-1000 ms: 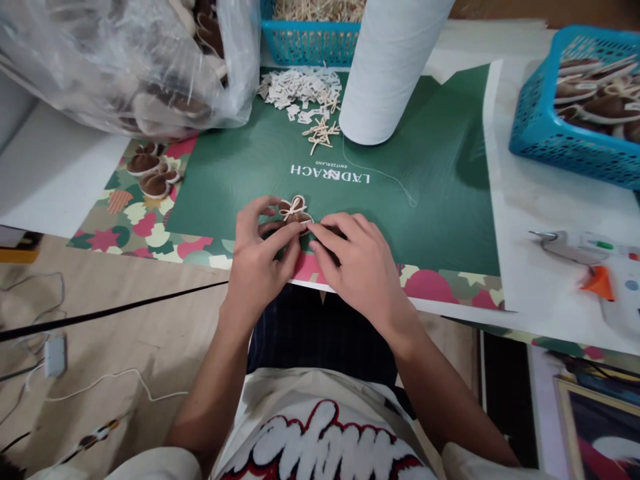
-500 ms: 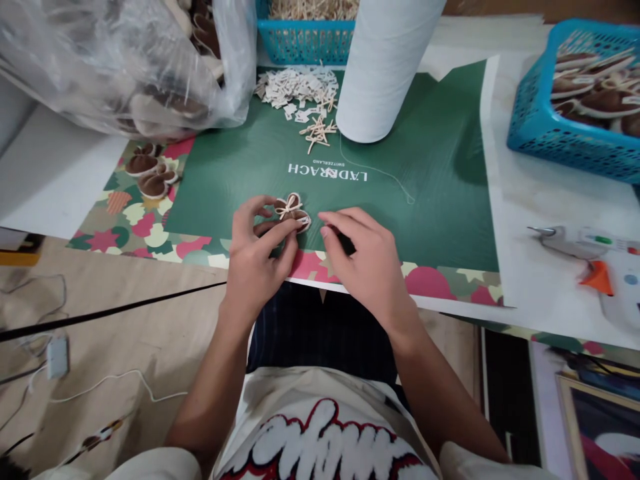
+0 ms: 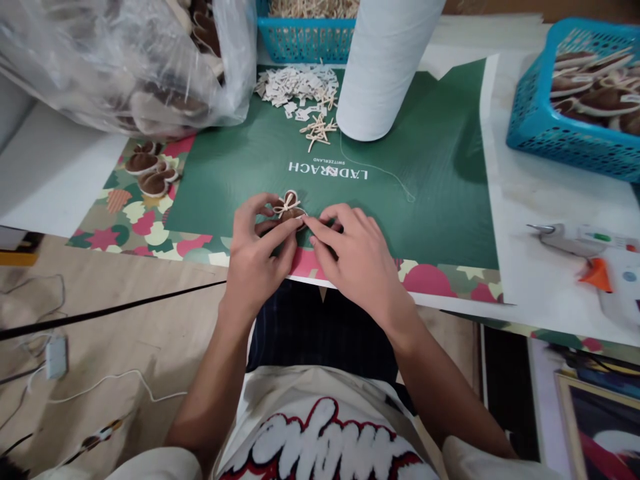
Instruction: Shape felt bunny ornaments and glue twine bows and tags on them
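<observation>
Brown pieces [image 3: 155,181] lie on the patterned strip at left; next, the left hand [image 3: 257,250] pinches a bow-trimmed brown piece [image 3: 289,212] between its fingers, over the green sheet [image 3: 240,160]. The right hand [image 3: 363,263] meets that piece's right edge with one fingertip; whether its fingers pinch cannot be told.

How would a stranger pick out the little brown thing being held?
Start with the green printed sheet on the white table. Along its near edge, between the left hand and the right hand, is a small brown piece with pale edging. Unlike the brown pieces lying at the sheet's left end, it is held up and shows a cream bow.
</observation>
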The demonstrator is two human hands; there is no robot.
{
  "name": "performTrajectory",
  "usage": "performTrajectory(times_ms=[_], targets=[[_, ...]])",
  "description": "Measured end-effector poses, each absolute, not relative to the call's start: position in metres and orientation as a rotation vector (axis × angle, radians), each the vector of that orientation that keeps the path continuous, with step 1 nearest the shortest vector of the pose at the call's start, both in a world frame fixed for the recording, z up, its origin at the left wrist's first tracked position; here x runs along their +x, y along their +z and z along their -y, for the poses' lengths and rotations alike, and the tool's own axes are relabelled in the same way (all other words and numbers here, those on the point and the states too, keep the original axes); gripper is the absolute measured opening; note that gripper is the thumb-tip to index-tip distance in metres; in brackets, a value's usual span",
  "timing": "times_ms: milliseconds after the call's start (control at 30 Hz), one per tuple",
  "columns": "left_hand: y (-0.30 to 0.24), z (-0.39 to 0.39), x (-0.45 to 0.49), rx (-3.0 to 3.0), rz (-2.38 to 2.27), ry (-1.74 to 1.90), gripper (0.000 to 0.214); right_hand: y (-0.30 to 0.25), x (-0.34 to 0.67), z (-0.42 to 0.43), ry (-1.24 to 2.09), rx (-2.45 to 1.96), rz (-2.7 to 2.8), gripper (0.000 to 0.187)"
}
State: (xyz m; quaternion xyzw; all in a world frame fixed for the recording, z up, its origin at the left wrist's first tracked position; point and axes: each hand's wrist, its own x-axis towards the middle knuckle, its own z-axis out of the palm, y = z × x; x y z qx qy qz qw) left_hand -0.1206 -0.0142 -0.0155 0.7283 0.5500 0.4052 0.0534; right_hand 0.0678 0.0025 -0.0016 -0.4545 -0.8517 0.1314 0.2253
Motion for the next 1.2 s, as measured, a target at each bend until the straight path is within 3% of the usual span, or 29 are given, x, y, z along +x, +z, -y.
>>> performTrajectory(times_ms=[467,600,833,1100,1200], targets=[[-0.013,0.013,-0.126,2.076,-1.657,1.383,0.011,-0.004,0.069,-0.003,0.502,-1.235,2.203,0.038],[-0.01,0.017,-0.124,1.989,-1.682,1.454,0.015,-0.004,0.069,-0.001,0.523,-1.246,2.128,0.039],[-0.012,0.021,-0.115,2.333,-1.754,1.221,0.028,0.0,0.068,-0.002,0.408,-1.219,2.352,0.04],[-0.007,0.021,-0.12,2.011,-1.827,1.42,0.012,0.005,0.068,-0.009,0.797,-1.213,2.059,0.043],[-0.003,0.018,-0.122,1.922,-1.823,1.374,0.017,0.017,0.061,-0.024,0.866,-1.202,2.049,0.041]])
